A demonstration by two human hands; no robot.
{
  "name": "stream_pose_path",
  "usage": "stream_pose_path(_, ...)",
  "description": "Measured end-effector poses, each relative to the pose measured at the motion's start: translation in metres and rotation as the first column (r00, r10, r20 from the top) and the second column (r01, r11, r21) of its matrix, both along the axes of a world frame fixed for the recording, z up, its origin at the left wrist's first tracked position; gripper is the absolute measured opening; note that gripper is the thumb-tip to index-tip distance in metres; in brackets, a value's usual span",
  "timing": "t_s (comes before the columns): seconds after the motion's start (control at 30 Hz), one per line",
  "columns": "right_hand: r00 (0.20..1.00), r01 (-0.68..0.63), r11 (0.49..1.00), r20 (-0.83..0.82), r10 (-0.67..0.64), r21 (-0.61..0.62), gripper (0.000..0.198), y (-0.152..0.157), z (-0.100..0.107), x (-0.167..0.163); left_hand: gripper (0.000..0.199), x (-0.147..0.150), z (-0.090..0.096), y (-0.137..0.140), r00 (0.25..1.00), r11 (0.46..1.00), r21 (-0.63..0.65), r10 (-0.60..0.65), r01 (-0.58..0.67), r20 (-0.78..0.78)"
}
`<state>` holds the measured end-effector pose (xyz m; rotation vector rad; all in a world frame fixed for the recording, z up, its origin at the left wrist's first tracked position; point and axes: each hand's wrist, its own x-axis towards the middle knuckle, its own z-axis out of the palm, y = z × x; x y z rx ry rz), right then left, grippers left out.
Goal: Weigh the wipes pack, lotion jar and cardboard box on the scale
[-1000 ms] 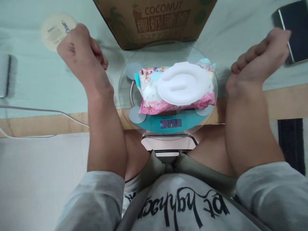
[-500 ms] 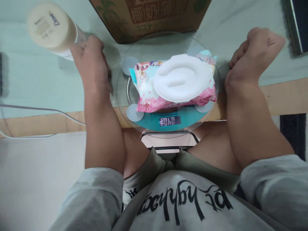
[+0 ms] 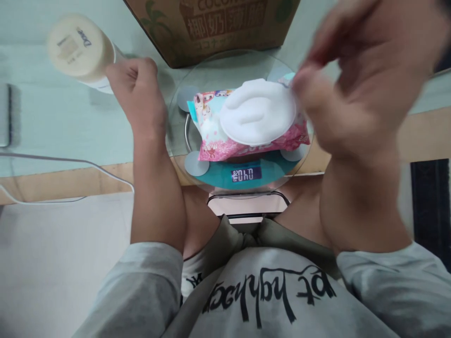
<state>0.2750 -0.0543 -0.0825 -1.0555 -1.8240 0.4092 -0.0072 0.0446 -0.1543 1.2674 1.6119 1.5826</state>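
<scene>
A pack of wet wipes [image 3: 211, 138] with a white oval lid [image 3: 259, 112] lies on a round glass scale [image 3: 183, 141]. The scale's small display [image 3: 246, 174] is lit. My left hand [image 3: 139, 89] is curled into a fist on the table, left of the scale, with nothing visible in it. Beside its knuckles stands a white Dove bottle [image 3: 79, 47]; whether they touch I cannot tell. My right hand [image 3: 369, 89] is raised at the right, blurred by motion. Its thumb and forefinger overlap the pack's right end in view; contact and anything held there cannot be made out.
A brown cardboard box [image 3: 218, 28] stands behind the scale. On the left, a white cable [image 3: 81, 160] crosses the table's wooden edge [image 3: 426, 136], and a grey flat object [image 3: 4, 115] lies at the picture's border. A dark mat [image 3: 431, 211] is on the floor at right.
My right hand has lifted off the table and swung inward toward the right end of the wipes pack. My left hand remains a fist beside the bottle. The view has shifted slightly.
</scene>
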Motion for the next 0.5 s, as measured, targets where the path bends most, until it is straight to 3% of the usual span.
stream_pose_path(0.03, 0.982, -0.117, 0.993, 0.146, 0.119, -0.026, 0.033, -0.0021, 0.0034, -0.0031, 0.061, 0.0009, 0.0006, -0.0008, 1.0, 1.0, 0.013, -0.009, 0.009, -0.009)
stream_pose_path(0.1, 0.928, -0.221, 0.952, 0.254, 0.272, -0.212, 0.049, -0.0018, 0.0071, -0.0063, 0.062, 0.0023, 0.0019, -0.0017, 0.999, 0.999, 0.033, -0.021, 0.022, -0.024)
stream_pose_path(0.2, 0.931, -0.187, 0.895, 0.217, 0.292, -0.406, 0.068, 0.0025, 0.0063, -0.007, 0.064, 0.0021, 0.0028, -0.0015, 0.999, 0.998, 0.057, -0.032, 0.034, -0.038)
stream_pose_path(0.27, 0.926, -0.194, 0.892, 0.223, 0.303, -0.407, 0.066, 0.0043, 0.0037, -0.0071, 0.061, 0.0007, 0.0016, -0.0003, 0.998, 0.996, 0.083, -0.041, 0.044, -0.04)
stream_pose_path(0.4, 0.93, -0.221, 0.943, 0.237, 0.28, -0.249, 0.057, 0.0013, 0.0016, -0.01, 0.06, -0.0034, -0.0034, 0.0043, 0.999, 0.984, 0.172, -0.048, 0.052, -0.023)
stream_pose_path(0.5, 0.993, -0.067, 0.962, 0.077, 0.09, -0.263, 0.048, -0.0049, 0.0041, -0.0086, 0.058, -0.0067, -0.005, 0.0068, 1.0, 0.956, 0.293, 0.003, -0.008, 0.017)
